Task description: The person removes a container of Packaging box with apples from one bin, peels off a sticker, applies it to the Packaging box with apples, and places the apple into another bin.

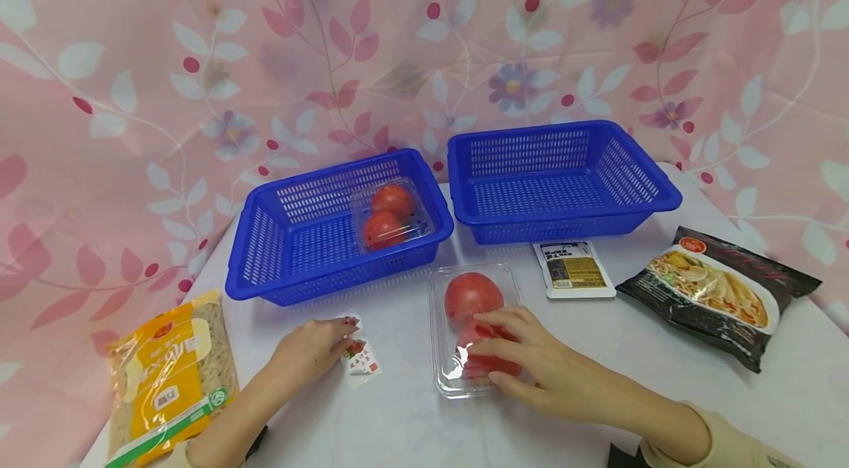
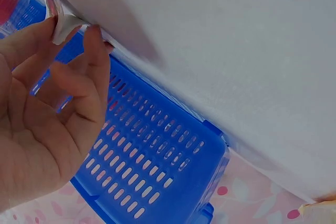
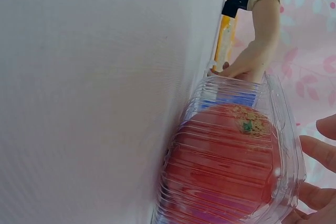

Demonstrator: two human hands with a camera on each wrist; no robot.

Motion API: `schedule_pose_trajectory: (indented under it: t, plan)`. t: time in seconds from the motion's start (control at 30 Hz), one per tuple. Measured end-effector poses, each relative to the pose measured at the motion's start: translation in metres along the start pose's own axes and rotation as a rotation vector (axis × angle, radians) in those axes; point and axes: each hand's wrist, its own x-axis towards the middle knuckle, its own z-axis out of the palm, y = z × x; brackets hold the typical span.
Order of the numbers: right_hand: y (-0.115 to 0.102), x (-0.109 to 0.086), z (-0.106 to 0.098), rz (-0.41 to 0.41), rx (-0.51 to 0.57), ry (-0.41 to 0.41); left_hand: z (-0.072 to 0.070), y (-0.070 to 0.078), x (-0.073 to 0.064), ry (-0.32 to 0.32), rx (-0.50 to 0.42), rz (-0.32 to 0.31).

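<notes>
My left hand [image 1: 308, 356] pinches the upper end of a small white sachet [image 1: 361, 359] with red pictures; in the left wrist view the sachet [image 2: 64, 23] bends up between thumb and fingers. A clear plastic clamshell box [image 1: 441, 379] holding two tomatoes [image 1: 473, 298] lies on the table at the middle. My right hand [image 1: 530, 361] rests over the near part of the box with its fingers spread, partly covering the nearer tomato. The right wrist view shows the ribbed side of the box [image 3: 226, 156], with fingertips at its lid.
A blue basket [image 1: 265, 284] at left holds another tomato box [image 1: 424, 221]. A second blue basket [image 1: 557, 232] stands right of it. A flat sachet [image 1: 575, 270] and a black noodle bag [image 1: 719, 291] lie at right, a yellow bag [image 1: 169, 372] at left.
</notes>
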Motion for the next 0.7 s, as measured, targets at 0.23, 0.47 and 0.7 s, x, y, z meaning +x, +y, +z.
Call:
schedule_pose_trajectory:
  t: [0.23, 0.47, 0.7]
  plan:
    - [-0.0004, -0.0001, 0.0006, -0.006, 0.002, 0.001, 0.0012, 0.0000, 0.0012, 0.061, -0.079, 0.017]
    - [-0.0011, -0.0002, 0.0003, 0.008, 0.014, -0.010, -0.0002, 0.0019, 0.0026, 0.124, -0.158, 0.031]
    - [0.0001, 0.0005, 0.0020, -0.015, 0.014, -0.004, -0.0021, 0.0040, 0.0001, 0.204, -0.202, 0.070]
